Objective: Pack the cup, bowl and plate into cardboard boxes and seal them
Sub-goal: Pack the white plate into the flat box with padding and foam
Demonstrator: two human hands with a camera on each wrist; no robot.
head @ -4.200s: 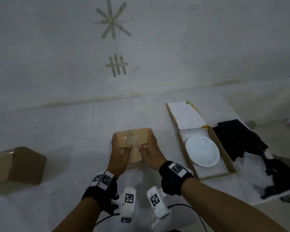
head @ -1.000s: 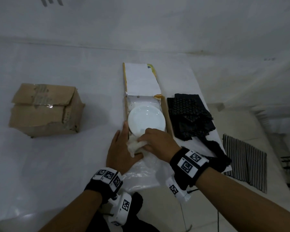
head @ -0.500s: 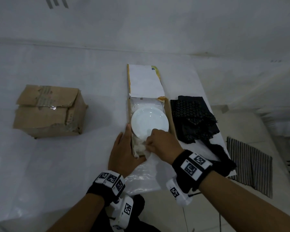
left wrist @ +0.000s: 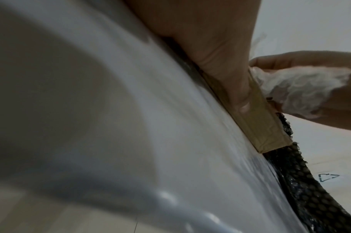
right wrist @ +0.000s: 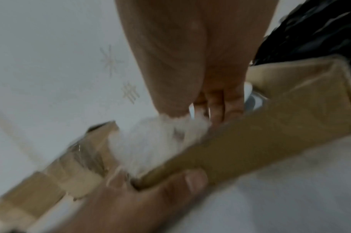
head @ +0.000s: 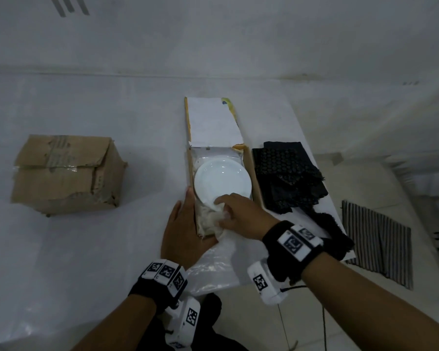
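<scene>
Right hand pinching white fluffy stuffing wad, tucking into near end of flat open cardboard box. Left hand flat, fingers straight, bracing box wall on bench. Round white plate inside box; flap open, unsealed. Closed brown cardboard box far left looks taped, judged done. Cup, bowl not visible. No readable writing; recycling symbol only.
</scene>
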